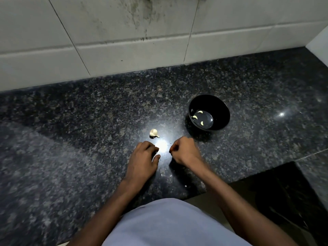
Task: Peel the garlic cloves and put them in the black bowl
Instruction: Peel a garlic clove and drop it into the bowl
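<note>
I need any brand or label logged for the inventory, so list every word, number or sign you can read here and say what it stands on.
None: no readable text anywhere in the head view.
Black bowl: plain, no label or mark.
Garlic piece: no sticker.
Granite counter: only speckles and glare.
Tiled wall: only stains and grout lines.

On a dark speckled granite counter (71, 139), a round black bowl (220, 110) holds three pale peeled garlic cloves (195, 117). A whitish partial garlic bulb (154, 133) lies left of it. Nearer, the left hand (144, 157) and right hand (184, 150) rest with curled fingers; whether they hold anything cannot be told. Stained white wall tiles (124, 50) rise behind.
</note>
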